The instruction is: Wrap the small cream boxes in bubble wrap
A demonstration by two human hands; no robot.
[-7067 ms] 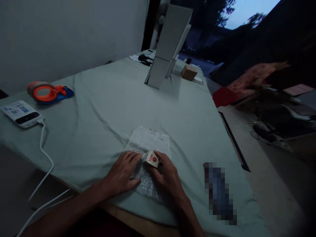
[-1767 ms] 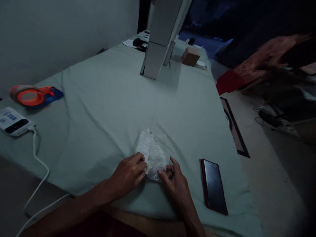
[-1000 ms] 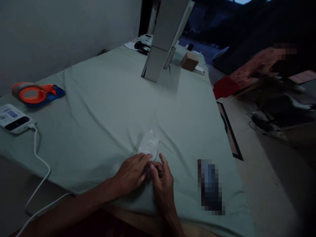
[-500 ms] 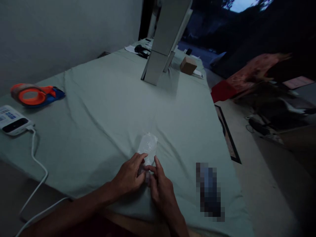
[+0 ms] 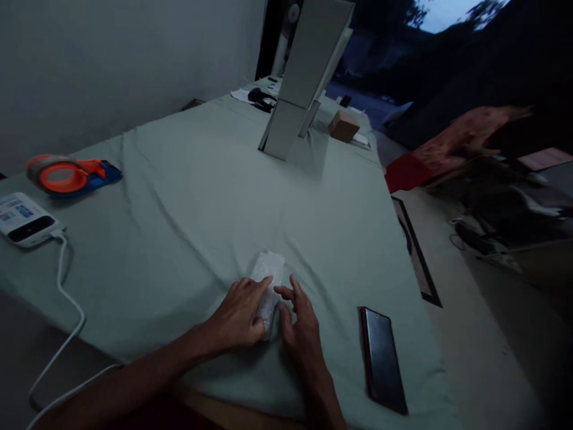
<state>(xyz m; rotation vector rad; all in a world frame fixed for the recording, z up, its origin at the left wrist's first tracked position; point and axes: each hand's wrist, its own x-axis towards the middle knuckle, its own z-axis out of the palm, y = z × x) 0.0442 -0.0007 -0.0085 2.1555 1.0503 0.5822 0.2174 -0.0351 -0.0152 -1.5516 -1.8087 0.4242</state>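
Note:
A small white packet in what looks like bubble wrap (image 5: 270, 270) lies on the pale green cloth close to me. My left hand (image 5: 242, 310) grips its left side, the index finger resting on top and the thumb at the near end. Just right of the packet, my right hand (image 5: 301, 322) is open, its fingers apart and the index finger pointing towards the wrap. Whether a right fingertip touches the packet I cannot tell. My left hand hides part of the packet's left edge.
An orange and blue tape dispenser (image 5: 71, 175) and a white device (image 5: 29, 220) with a cable (image 5: 67, 292) are on the left. A phone (image 5: 384, 360) lies right. Tall pale boxes (image 5: 295, 89) and a brown carton (image 5: 344, 125) stand farther back on the table.
My right hand has come off the packet's near end, moving slightly right with its fingers spreading. My left hand stays on the packet, and more of the wrap's near end shows.

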